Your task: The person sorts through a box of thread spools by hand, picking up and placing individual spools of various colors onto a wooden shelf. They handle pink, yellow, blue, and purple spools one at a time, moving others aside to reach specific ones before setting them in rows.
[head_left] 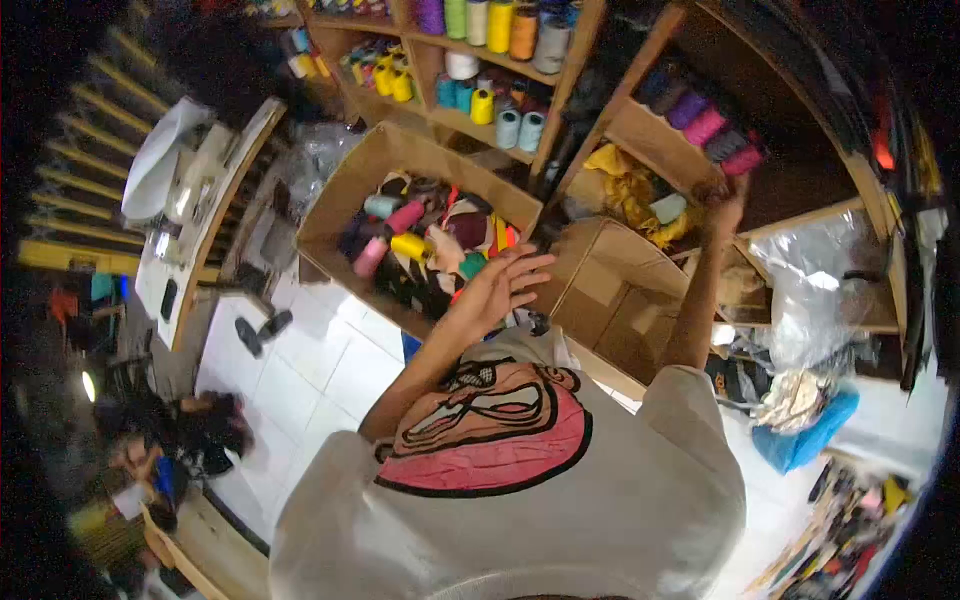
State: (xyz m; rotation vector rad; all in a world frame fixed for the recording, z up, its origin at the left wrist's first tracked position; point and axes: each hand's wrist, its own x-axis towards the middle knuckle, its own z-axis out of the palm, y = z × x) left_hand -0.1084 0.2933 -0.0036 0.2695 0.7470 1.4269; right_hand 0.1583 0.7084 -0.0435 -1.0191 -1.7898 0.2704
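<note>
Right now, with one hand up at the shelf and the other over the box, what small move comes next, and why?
Probably close the right hand on a spool from the purple and pink spools: it is at that shelf row, the grip unclear. The left hand hovers open over the cardboard box.

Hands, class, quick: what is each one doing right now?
Left hand: open, fingers spread, holding nothing, above the cardboard box of thread cones.
Right hand: raised to the shelf by a pink spool; grip cannot be told.
</note>
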